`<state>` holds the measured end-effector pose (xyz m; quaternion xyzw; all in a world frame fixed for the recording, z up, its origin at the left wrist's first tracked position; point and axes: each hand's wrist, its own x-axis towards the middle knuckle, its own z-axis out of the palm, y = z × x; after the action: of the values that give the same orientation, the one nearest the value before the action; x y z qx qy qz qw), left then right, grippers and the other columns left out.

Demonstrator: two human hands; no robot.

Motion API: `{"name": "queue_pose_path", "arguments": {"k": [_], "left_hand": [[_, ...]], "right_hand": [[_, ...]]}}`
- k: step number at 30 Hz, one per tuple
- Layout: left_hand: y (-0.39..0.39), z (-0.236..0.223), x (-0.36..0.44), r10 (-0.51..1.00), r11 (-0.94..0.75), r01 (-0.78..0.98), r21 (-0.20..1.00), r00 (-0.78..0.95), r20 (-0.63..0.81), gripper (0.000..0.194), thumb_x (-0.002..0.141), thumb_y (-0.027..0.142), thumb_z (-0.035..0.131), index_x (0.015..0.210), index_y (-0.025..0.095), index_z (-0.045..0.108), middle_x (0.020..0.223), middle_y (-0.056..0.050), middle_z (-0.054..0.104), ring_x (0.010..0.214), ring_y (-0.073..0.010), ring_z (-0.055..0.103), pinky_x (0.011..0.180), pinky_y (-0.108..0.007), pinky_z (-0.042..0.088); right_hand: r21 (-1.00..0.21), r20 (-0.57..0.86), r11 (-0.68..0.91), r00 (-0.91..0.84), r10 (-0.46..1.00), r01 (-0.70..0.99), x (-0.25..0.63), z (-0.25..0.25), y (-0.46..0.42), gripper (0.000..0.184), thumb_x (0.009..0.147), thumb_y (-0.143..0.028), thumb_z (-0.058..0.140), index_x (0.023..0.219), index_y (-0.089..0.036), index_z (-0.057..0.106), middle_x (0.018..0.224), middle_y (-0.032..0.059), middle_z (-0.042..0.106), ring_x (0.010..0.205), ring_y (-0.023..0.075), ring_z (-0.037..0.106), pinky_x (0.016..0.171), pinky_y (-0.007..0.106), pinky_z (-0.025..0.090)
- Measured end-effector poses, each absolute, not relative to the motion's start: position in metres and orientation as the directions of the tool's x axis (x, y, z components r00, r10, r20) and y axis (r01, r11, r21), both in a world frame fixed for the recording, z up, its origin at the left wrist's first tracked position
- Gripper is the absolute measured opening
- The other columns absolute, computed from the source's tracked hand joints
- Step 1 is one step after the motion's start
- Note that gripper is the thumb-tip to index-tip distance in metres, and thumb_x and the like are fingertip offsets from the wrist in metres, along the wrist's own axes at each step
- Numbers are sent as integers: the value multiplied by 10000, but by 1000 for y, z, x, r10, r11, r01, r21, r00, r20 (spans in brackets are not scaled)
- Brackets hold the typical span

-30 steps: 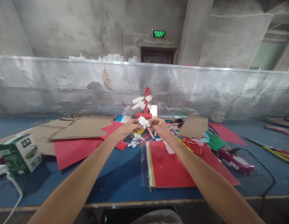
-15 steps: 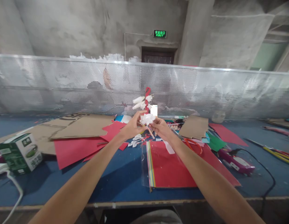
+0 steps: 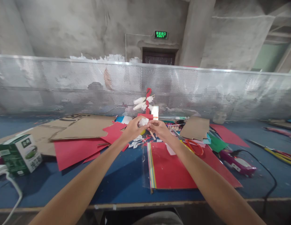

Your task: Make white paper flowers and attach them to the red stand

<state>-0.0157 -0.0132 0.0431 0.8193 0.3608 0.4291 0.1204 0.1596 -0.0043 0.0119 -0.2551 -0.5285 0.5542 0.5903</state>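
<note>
A white paper flower [image 3: 143,122] is held up over the middle of the table, with my left hand [image 3: 133,128] closed around it from the left. The fingertips of my right hand [image 3: 159,128] are pinched together at its lower right edge. Just behind my hands stands a red stand with a curled top [image 3: 147,107], bearing white paper flowers and buds [image 3: 139,106]. Beside the stand, a lit phone screen [image 3: 155,112] faces me. Cut white paper pieces [image 3: 135,142] lie below my left hand.
Red sheets in a clear sleeve [image 3: 176,168] lie in front. Orange-handled scissors [image 3: 193,147] rest on them. Cardboard [image 3: 79,126] and red paper [image 3: 72,150] spread leftward, near a green box [image 3: 21,154]. Purple device [image 3: 238,162] and pliers-like tool [image 3: 277,153] lie right. A perforated metal screen [image 3: 194,84] stands behind.
The flower has shifted slightly left, turned, and is now more covered by my left hand. My right fingers have drawn together at its edge. The red stand's base now shows.
</note>
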Motion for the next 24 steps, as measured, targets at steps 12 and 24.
{"name": "queue_pose_path", "arguments": {"k": [12,24], "left_hand": [[-14,44,-18,687,-724,464,510,419,594,479,845,375,585,1292,226,497,1103,-40,627,809,-157,566,697,-245,432],[1,36,-20,687,-702,256,664,487,539,216,811,366,612,872,185,512,727,32,521,598,-108,503,545,-219,403]], "right_hand": [[-900,349,296,-124,929,-321,157,10,-2,346,548,-396,881,746,-161,721,710,12,702,668,122,651,759,266,548],[-940,312,273,-191,931,-204,160,6,1,308,621,-405,841,755,-159,714,751,42,717,714,152,685,702,253,558]]}}
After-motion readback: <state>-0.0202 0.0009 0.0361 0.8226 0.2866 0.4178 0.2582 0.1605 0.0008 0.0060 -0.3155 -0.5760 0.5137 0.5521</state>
